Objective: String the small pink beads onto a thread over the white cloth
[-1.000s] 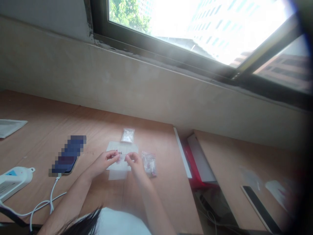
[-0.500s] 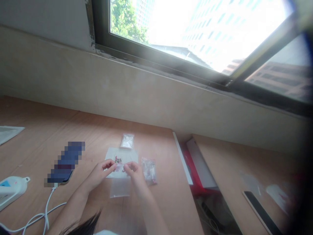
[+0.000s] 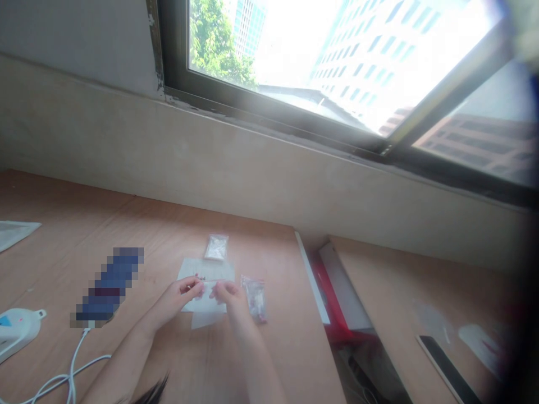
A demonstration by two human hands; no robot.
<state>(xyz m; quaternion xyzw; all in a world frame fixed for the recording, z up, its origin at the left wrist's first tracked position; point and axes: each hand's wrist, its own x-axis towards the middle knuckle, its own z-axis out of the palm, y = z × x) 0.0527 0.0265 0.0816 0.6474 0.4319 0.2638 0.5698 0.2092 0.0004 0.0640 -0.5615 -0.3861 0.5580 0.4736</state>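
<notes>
Beneath a large dark-framed window (image 3: 295,67), at a light-brown wooden table (image 3: 160,235), I work with both hands over a white rectangular sheet (image 3: 221,266) lying flat. To my left rest a dark-blue rectangular phone (image 3: 109,286), its screen blurred out, slanting away from me, and a white plastic power strip (image 3: 17,331) at the table's near left. My left hand (image 3: 184,292) and right hand (image 3: 231,294) face each other just apart, each with thumb and forefinger closed in a pinch on the far edge of a thin, clear, roughly rectangular plastic piece (image 3: 208,320). That edge runs left to right between my fingertips above the sheet; the longer way appears to run toward me, its free end pointing at my body past the sheet's near edge, set slightly askew. Beyond the sheet lies a small clear packet with whitish contents (image 3: 217,247); beside my right hand, a clear packet with reddish edging (image 3: 255,300). Smallest are the tiny reddish and dark bits (image 3: 201,277) near my left fingertips, too blurred to identify.
</notes>
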